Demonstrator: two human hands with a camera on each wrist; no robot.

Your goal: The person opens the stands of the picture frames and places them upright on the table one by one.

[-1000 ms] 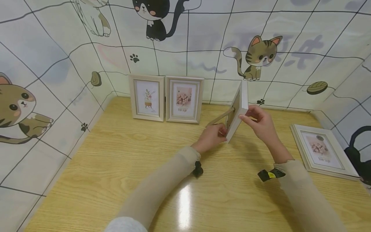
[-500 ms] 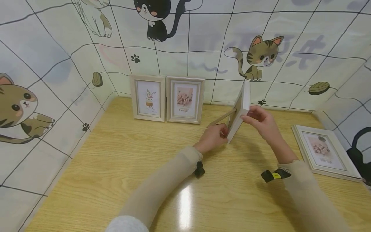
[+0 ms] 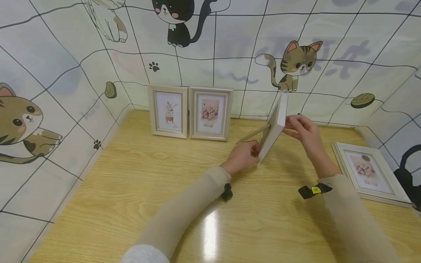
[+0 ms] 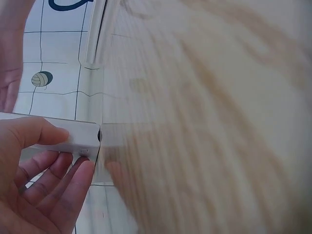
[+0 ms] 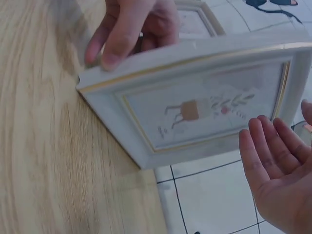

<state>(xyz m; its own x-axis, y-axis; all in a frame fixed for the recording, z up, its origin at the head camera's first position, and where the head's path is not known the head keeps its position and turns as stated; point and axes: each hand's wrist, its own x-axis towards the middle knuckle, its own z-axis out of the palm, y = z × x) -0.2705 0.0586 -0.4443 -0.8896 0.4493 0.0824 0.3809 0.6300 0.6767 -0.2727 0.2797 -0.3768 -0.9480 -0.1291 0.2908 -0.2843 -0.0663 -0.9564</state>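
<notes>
A white picture frame [image 3: 276, 128] stands on its edge on the wooden table, side-on in the head view, with its back strut [image 3: 252, 134] swung out. At its lower near corner, my left hand [image 3: 243, 155] pinches the side edge; in the left wrist view the thumb lies on top and the fingers of the left hand [image 4: 48, 180] are beneath. My right hand [image 3: 306, 137] is beside the front face. In the right wrist view, that right hand [image 5: 287, 170] has its fingers straight before the potted-plant print [image 5: 207, 109]; whether they touch the frame, I cannot tell.
Two cream frames, a plant one [image 3: 168, 111] and a flower one [image 3: 211, 114], stand side by side at the back left. Another frame [image 3: 370, 171] lies face up on the right. A cat-print cloth [image 3: 197, 69] hangs behind the table [image 3: 138, 175].
My right hand has let go of the frame's edge and moved slightly right, its fingers straightening. The frame has turned slightly, its top shifting right. My left hand keeps its hold.
</notes>
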